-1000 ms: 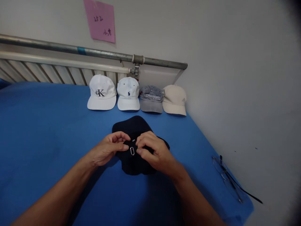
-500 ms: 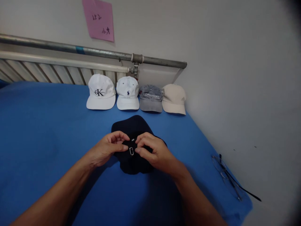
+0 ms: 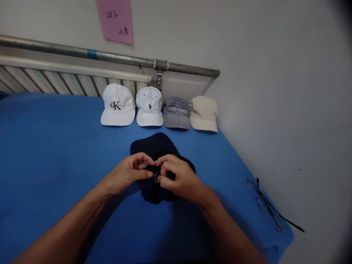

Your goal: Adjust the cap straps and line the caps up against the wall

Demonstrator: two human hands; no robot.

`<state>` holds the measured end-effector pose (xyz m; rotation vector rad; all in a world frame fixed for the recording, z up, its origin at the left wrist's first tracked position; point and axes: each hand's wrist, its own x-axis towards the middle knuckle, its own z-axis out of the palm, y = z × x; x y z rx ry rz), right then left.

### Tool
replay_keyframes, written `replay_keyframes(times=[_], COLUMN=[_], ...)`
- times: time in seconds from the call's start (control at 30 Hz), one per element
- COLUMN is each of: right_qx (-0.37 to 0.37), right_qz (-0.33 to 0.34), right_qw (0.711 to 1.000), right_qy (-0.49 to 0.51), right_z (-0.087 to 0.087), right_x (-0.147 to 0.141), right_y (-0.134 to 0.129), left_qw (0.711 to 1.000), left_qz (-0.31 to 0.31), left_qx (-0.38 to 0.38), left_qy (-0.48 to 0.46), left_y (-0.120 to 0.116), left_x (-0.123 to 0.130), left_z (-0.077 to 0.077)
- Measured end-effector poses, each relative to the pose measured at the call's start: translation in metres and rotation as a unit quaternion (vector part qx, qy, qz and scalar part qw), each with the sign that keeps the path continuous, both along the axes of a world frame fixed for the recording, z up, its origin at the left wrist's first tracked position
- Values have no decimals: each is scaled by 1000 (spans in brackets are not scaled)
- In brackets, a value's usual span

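A black baseball cap (image 3: pixel 155 145) lies on the blue sheet, its brim pointing away from me and its back strap facing up. On the strap sits a small metal buckle (image 3: pixel 156 178). My left hand (image 3: pixel 132 171) pinches the cap's strap from the left, thumb just beside the buckle. From the right, my right hand (image 3: pixel 177 174) grips the strap too, with its thumb and fingertips at the buckle's right side. Both sets of fingertips almost meet above the buckle, near a small pale label. The strap's ends are partly hidden by the fingers.
Behind the black cap stand a white CK cap (image 3: pixel 118 106), a pale cap (image 3: pixel 149 106), a grey cap (image 3: pixel 176 113) and a beige cap (image 3: pixel 204 113). Eyeglasses (image 3: pixel 264 201) lie near the right edge of the blue sheet (image 3: pixel 55 165). A radiator (image 3: pixel 68 82) runs along the wall.
My hands have drawn closer together over the strap. The buckle has shifted slightly right, and my right fingertips now partly cover it. The view has tilted slightly.
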<state>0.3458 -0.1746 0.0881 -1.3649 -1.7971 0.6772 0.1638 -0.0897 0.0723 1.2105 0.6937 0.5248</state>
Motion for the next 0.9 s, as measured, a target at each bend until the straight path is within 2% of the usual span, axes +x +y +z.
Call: replay_keyframes(times=[0.37,0.53,0.73,0.9], right_qx=[-41,-25,16,-28], right_qz=[18,18,-15,38], right_qw=[999,1000,998,999], right_qy=[-11,0,51,19], right_z=[2,1,13,14], right_x=[1,0,14,28], right_y=[1,2,-2,-4], left_qw=[999,999,1000,1000], left_qz=[-21,-22,-8,-9], left_qx=[34,27,7,-13], left_qy=[21,9,11,2], left_y=[-2,-2,-1,-1], left_x=[-1,0,-1,-2], left_z=[2,2,3,2])
